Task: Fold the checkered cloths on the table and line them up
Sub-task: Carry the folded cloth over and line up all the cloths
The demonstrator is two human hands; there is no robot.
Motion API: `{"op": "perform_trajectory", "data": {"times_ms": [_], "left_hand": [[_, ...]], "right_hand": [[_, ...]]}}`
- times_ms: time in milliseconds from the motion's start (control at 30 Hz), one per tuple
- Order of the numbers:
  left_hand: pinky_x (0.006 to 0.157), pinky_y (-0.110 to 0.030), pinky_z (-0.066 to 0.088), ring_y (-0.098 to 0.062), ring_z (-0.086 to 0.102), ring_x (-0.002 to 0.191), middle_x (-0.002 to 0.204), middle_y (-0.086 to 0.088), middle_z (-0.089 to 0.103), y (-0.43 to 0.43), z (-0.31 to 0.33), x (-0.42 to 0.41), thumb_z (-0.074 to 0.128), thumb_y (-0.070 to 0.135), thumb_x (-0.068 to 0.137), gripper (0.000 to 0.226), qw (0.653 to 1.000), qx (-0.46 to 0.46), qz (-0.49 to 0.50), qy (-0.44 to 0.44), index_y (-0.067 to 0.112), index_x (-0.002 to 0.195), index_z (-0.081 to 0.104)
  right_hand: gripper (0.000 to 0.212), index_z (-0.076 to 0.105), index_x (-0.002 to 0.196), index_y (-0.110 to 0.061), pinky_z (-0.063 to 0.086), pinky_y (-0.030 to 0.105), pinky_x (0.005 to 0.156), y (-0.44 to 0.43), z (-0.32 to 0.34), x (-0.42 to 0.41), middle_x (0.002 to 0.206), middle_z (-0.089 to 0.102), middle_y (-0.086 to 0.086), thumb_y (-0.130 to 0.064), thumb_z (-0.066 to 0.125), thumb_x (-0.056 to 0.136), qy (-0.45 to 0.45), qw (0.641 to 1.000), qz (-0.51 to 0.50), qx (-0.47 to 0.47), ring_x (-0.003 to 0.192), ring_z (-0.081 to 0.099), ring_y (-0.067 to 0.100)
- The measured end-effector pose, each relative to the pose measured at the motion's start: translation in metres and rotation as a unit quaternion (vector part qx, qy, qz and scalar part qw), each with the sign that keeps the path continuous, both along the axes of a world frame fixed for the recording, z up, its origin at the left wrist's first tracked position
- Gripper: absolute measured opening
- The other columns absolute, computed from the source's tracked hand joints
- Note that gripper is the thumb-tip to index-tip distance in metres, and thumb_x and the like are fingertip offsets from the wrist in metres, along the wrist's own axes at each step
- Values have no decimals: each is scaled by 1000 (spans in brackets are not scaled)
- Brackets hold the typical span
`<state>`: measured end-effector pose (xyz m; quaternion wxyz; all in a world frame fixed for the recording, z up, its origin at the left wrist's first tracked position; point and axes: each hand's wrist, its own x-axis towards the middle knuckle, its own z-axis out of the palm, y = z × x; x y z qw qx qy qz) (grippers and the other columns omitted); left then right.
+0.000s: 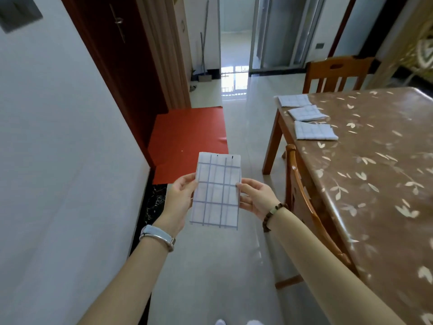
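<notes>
Above floor, away from table [375, 160]: left hand [180, 198] and right hand [256, 198] pinch side edges of checkered cloth [216, 191], fingers closed on fabric, cloth folded to long strip in mid-air. Likely step: another fold pending, then placing. Three folded cloths [307, 113] lined along table edge. Chair [302, 198] stands between person and table.

table [386, 174] cut off by right edge; shoes [236, 322] barely visible.
</notes>
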<state>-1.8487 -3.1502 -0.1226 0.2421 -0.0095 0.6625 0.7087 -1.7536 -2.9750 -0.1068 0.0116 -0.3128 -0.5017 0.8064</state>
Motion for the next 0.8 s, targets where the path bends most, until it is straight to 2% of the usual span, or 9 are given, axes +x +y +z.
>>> {"op": "perform_trajectory", "data": {"times_ms": [233, 433, 567, 800], "left_hand": [[91, -45, 56, -24, 69, 104, 109, -3, 73, 13, 1, -59, 62, 22, 96, 15, 999, -20, -24, 13, 22, 110, 67], [88, -39, 58, -22, 69, 103, 110, -5, 73, 38, 1, -99, 58, 18, 98, 18, 999, -25, -43, 13, 15, 115, 65], [82, -35, 58, -22, 70, 99, 110, -9, 73, 66, -3, -129, 58, 16, 98, 18, 998, -18, -52, 9, 14, 114, 65], [79, -34, 57, -17, 69, 89, 104, -6, 73, 136, -1, -189, 58, 14, 98, 20, 998, -14, -66, 8, 10, 117, 64]], "right_hand": [[10, 62, 101, -12, 58, 29, 64, 3, 2, -46, 100, 72, 11, -9, 61, 92, -4, 1000, -28, 2, 78, 73, 21], [13, 63, 105, -11, 59, 29, 66, 24, -2, -82, 99, 73, 10, -11, 61, 92, -13, 999, -48, 15, 81, 73, 22], [9, 63, 100, -11, 59, 28, 64, 48, -5, -110, 94, 73, 9, -9, 59, 92, -5, 998, -61, 13, 78, 72, 21], [13, 63, 104, -10, 59, 32, 72, 114, -7, -167, 108, 70, 14, -9, 60, 92, -12, 996, -86, 36, 85, 71, 24]]}}
